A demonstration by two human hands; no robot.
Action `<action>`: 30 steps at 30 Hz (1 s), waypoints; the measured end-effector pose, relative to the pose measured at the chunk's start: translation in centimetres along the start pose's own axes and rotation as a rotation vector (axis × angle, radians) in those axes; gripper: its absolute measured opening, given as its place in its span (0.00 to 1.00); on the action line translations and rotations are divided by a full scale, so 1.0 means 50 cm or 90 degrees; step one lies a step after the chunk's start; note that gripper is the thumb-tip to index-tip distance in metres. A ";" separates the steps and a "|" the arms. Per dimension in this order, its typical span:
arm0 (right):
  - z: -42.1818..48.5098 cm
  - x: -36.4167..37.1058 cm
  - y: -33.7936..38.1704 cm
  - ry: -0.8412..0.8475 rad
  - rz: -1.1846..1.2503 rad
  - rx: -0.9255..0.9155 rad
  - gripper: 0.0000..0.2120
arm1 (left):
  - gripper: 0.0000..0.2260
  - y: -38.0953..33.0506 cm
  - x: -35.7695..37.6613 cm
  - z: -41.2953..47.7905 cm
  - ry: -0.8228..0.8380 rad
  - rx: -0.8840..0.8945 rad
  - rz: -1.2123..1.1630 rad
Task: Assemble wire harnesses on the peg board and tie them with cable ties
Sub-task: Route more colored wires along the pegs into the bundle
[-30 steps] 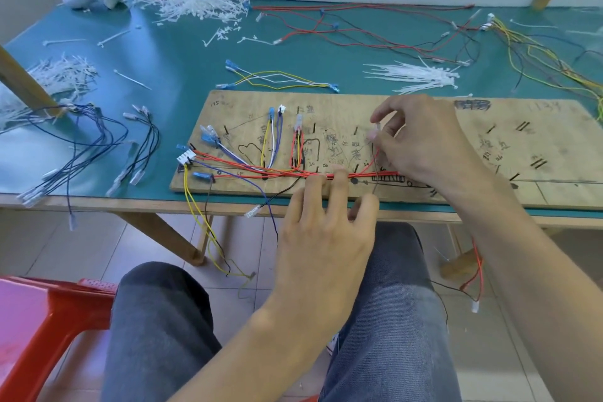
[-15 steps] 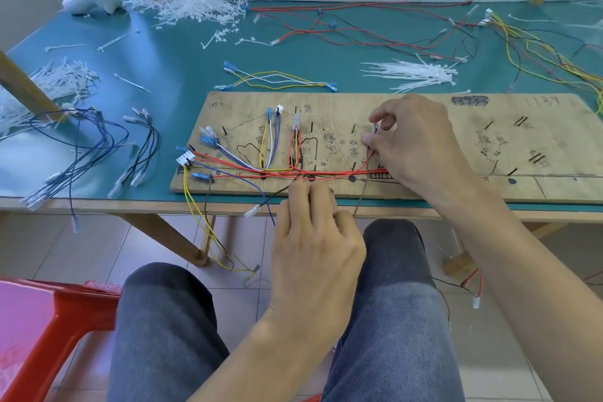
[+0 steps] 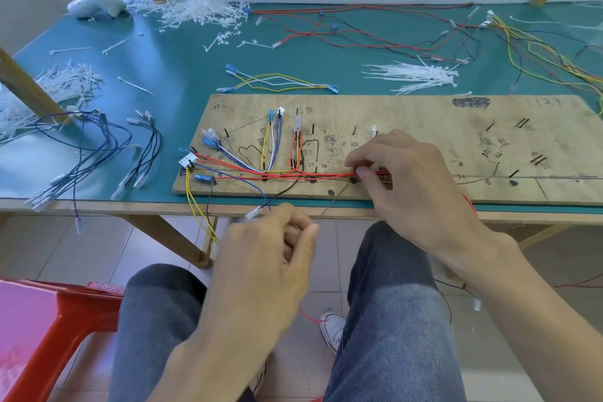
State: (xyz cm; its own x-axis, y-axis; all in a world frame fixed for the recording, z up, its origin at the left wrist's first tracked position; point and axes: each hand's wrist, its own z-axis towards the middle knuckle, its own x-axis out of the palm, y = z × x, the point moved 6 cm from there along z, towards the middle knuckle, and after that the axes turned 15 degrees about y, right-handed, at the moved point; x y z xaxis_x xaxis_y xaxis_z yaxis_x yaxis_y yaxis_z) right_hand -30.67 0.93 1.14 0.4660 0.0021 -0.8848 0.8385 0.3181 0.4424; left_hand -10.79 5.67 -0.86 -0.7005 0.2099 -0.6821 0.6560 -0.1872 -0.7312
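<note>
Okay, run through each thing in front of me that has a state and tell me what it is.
right hand, pinches the red wires on the peg board.
left hand, curled below the table edge, seemingly pinching a thin dark wire.
red wires, routed along the board, no tie visible.
peg board, flat, partly wired.
cable ties, loose pile.

Saw on the teal table (image 3: 182, 52) a wooden peg board (image 3: 424, 127) at the front edge, cable ties (image 3: 414, 77) bundled just behind it, loose wires (image 3: 98, 147) around.
</note>
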 end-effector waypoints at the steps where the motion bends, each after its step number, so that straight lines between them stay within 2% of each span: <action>1: -0.004 0.002 0.001 -0.004 0.009 -0.007 0.08 | 0.08 -0.002 -0.015 0.007 -0.001 0.004 0.022; 5: -0.012 0.008 -0.001 -0.040 0.022 -0.013 0.06 | 0.08 -0.024 -0.063 0.042 0.035 0.023 0.112; 10: -0.016 0.018 -0.002 -0.087 0.036 0.008 0.04 | 0.10 -0.047 -0.106 0.118 0.057 0.009 0.001; 15: -0.028 0.028 0.027 -0.110 0.064 0.040 0.13 | 0.10 -0.047 -0.120 0.257 0.110 -0.002 -0.069; 18: -0.037 0.035 0.052 -0.095 0.034 0.096 0.20 | 0.10 -0.029 -0.099 0.315 0.138 -0.033 -0.111; 20: -0.038 0.044 0.067 -0.075 0.014 0.133 0.21 | 0.09 -0.019 -0.087 0.337 0.148 -0.053 -0.115; 25: -0.036 0.055 0.064 -0.053 -0.011 0.141 0.08 | 0.09 -0.021 -0.072 0.362 0.157 -0.047 -0.023; 30: -0.038 0.054 0.047 -0.038 -0.015 0.122 0.11 | 0.04 -0.062 -0.081 0.368 0.081 0.000 0.239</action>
State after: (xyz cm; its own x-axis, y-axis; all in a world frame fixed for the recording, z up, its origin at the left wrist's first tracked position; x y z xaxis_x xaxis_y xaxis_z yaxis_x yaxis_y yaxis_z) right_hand -27.97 3.48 -0.47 0.4575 -0.0613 -0.8871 0.8847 0.1319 0.4471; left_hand -15.18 -12.27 4.03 -0.3717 0.2439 -0.8958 0.8598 -0.2734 -0.4312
